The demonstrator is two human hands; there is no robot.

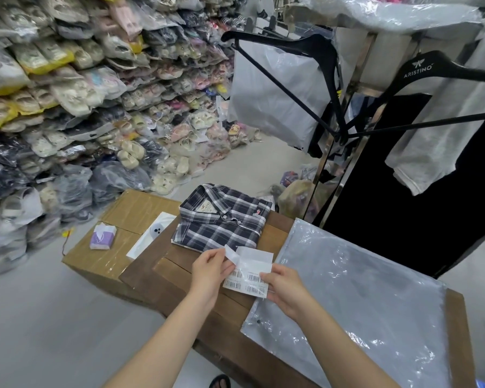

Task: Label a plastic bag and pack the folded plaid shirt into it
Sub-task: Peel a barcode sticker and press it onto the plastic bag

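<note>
Early stage. Plastic bag (356, 298) flat on table (179, 275), unlabelled, empty. Folded plaid shirt (221, 219) at table's far end, unpacked. Barcode sheet (249, 275) held above table between both hands: right hand (286, 289) pinches its edge, left hand (210, 271) fingers peel one label (231, 254) up. Sticking and packing remain.

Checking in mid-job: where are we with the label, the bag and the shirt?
Done: the plaid shirt lies folded on the wooden table. In hand: the right hand holds the barcode label sheet while the left hand peels one label up. Left: the plastic bag lies flat, empty and apparently unlabelled, so sticking the label and packing the shirt remain.
</note>
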